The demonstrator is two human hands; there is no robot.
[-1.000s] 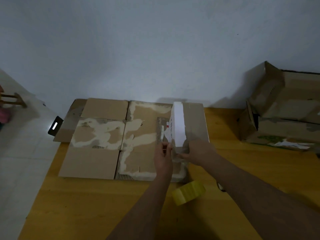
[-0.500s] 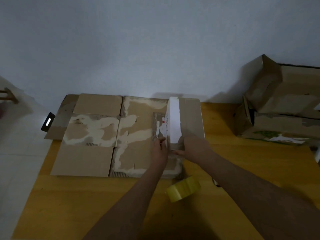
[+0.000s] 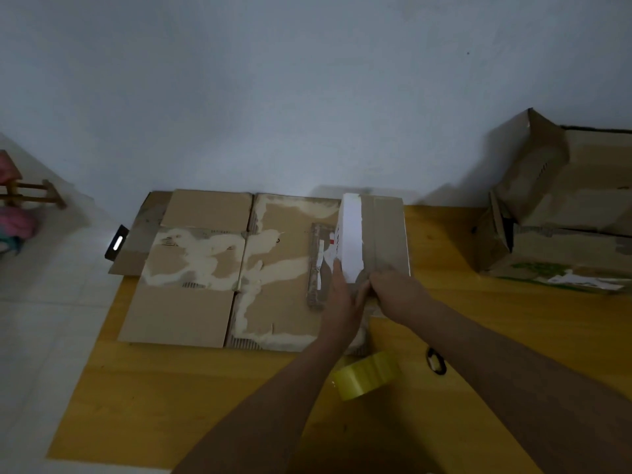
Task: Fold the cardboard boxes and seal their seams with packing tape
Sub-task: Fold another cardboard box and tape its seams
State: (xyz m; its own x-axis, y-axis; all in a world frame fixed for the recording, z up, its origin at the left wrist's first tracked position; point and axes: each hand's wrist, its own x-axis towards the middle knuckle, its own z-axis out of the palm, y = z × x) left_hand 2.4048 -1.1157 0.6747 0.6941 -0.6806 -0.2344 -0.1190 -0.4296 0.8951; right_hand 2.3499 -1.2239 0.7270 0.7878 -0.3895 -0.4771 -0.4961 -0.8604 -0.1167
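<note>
Floor (image 3: 41,302): pale tiles at the far left; a wooden stool frame (image 3: 30,195) with pink cloth (image 3: 17,222) stands there, blurred
Black tag (image 3: 117,242): small dark piece with a bright slot; lies at the table's far-left corner, just beside the cardboard's left flap
Table (image 3: 171,388): yellow wood; bears the cardboard, the tape and both forearms
Flattened cardboard box (image 3: 205,268): brown sheet lying open and flat on the far-left half of the table; surface torn in pale patches; flaps spread toward the wall and the near edge
Small box (image 3: 372,234): stands on the right part of the flattened sheet; a white panel faces left, brown cardboard top to its right; a red mark shows on the white side
Left hand (image 3: 342,302): fingers straight, laid against the near-left corner of the small box; presses rather than grasps
Right hand (image 3: 396,292): rests on the near end of the small box, fingers bent over its edge; whether they truly clasp it cannot be told
Packing tape roll (image 3: 367,374): yellowish, on the table near the person, under the left forearm, apart from the small box
Dark ring (image 3: 436,360): small black loop on the table, right of the tape
Stacked cardboard boxes (image 3: 564,217): brown, worn, at the far right against the wall, well apart from the hands
</note>
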